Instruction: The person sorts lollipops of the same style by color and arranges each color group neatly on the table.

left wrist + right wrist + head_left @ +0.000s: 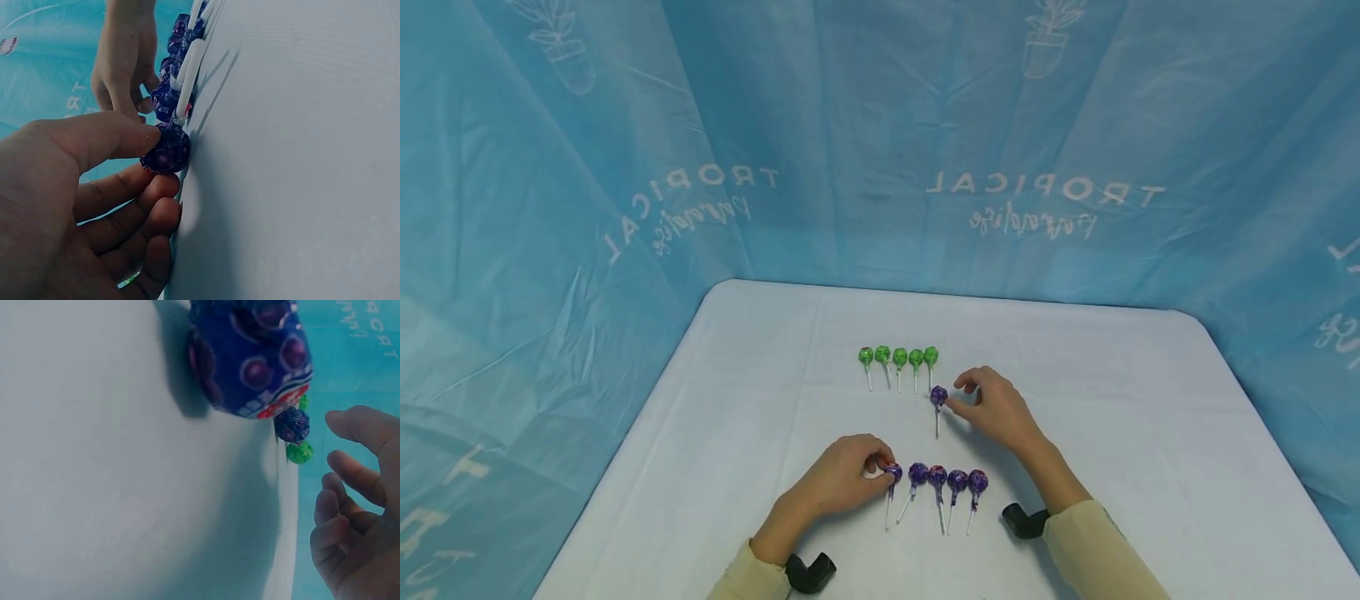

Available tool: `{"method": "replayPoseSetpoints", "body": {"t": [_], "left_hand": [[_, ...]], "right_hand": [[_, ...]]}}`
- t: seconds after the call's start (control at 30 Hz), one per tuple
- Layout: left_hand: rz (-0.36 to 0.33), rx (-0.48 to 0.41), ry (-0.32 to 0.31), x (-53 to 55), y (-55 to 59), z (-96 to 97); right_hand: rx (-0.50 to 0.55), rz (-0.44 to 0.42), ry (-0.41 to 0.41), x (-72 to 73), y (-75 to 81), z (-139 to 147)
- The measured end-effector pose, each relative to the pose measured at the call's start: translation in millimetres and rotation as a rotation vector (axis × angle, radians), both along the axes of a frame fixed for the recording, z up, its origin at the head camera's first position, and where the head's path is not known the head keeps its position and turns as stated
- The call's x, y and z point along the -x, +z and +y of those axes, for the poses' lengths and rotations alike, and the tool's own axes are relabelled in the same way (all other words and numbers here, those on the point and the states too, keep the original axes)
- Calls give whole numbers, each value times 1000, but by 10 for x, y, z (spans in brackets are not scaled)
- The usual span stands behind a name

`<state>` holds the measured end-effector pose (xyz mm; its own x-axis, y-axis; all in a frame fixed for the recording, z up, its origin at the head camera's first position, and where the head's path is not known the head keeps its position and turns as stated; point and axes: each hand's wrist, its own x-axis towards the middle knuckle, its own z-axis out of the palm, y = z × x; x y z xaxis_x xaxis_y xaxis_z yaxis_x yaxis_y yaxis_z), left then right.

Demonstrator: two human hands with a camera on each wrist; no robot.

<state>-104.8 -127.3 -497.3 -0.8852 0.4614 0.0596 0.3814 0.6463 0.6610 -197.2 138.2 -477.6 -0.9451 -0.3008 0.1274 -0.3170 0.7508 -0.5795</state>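
My left hand pinches the wrapped head of a purple lollipop, the leftmost of a row at the front. In the left wrist view, the thumb and index finger press on that purple head, close to the white table. My right hand is beside a single purple lollipop lying farther back. The right wrist view shows this hand's fingers spread and apart from the lone purple head. Large in that view's foreground is another purple lollipop.
Several green lollipops form a row at the back, sticks toward me. The remaining purple lollipops, one at the right end, lie right of my left hand. Blue printed curtains surround the white table. Black wrist devices sit near both sleeves.
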Motion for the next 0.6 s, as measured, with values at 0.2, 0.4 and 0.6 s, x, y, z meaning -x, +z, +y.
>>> {"method": "replayPoseSetpoints", "body": {"t": [0.2, 0.4, 0.6], "left_hand": [[9, -19, 17, 27, -11, -11], [11, -30, 22, 50, 8, -21], [-1, -35, 22, 71, 6, -20]], "right_hand": [[-9, 7, 15, -36, 16, 12], [2, 6, 25, -92, 1, 61], [-20, -24, 34, -191, -26, 129]]}}
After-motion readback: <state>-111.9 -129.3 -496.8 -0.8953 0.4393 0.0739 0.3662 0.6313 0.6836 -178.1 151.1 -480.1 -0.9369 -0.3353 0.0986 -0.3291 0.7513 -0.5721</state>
